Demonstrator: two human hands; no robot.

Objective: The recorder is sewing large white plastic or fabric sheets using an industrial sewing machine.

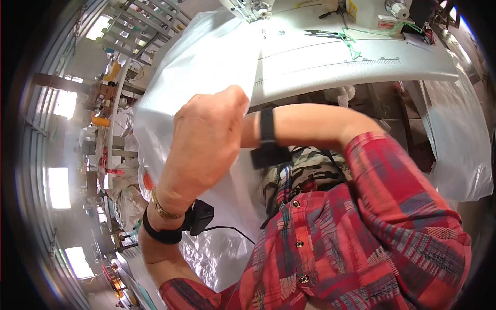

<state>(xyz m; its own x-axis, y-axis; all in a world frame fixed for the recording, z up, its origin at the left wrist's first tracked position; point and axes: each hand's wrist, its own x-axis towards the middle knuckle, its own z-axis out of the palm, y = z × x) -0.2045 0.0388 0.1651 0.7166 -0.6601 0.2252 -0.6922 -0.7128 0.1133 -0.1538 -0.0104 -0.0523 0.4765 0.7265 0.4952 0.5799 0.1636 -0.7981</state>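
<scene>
My left hand [206, 137] is closed in front of my body, knuckles up, on the edge of a white translucent plastic sheet [206, 62]. The sheet spreads over the left part of the sewing machine table, its edge reaching up toward the needle area, and hangs down toward my lap. My right forearm crosses from the right, and only a sliver of my right hand [250, 130] shows beyond the wrist strap. Behind my left hand, its fingers are hidden. The sewing machine head [249, 8] stands at the far edge above the sheet.
Thread snips [325, 34] with green cord lie on the table [310, 77], near a screwdriver [329, 14]. A white machine housing [380, 13] with a knob stands far right. Clear plastic [457, 134] hangs at the right. A black cable [227, 227] runs from my left wrist device.
</scene>
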